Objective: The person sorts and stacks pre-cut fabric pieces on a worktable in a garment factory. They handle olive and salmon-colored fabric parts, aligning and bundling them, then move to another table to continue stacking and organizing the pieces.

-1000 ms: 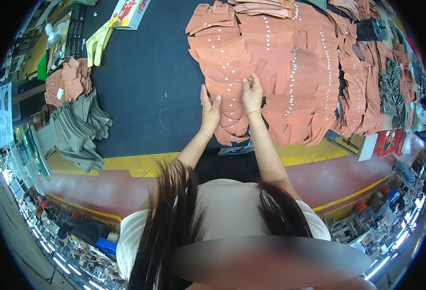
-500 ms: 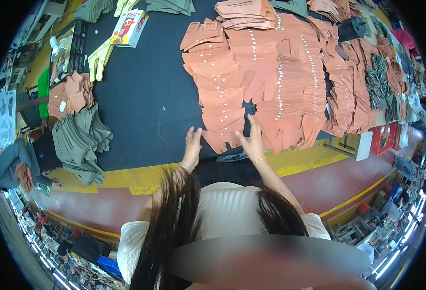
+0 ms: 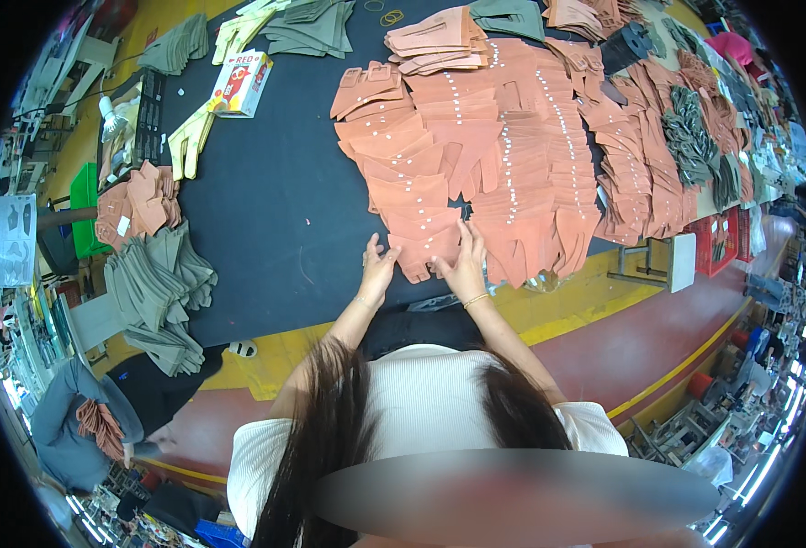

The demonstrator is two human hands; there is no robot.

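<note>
1. The left hand (image 3: 377, 271) lies flat and open, its fingers on the near edge of an orange leather piece (image 3: 418, 245) at the front of the dark bench (image 3: 275, 210).
2. The right hand (image 3: 465, 265) pinches that same piece's right edge.
3. The piece looks thin, light and floppy, overlapping its neighbours in the orange rows (image 3: 513, 155).
4. It is best lifted by a free corner, the other hand steadying the stack beneath.

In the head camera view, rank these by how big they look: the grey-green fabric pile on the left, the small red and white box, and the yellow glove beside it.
1. Grey-green fabric pile, clearly largest.
2. Yellow glove.
3. Red and white box.
The glove and box look close in size, and fisheye bending near the rim makes that order unsure.
</note>
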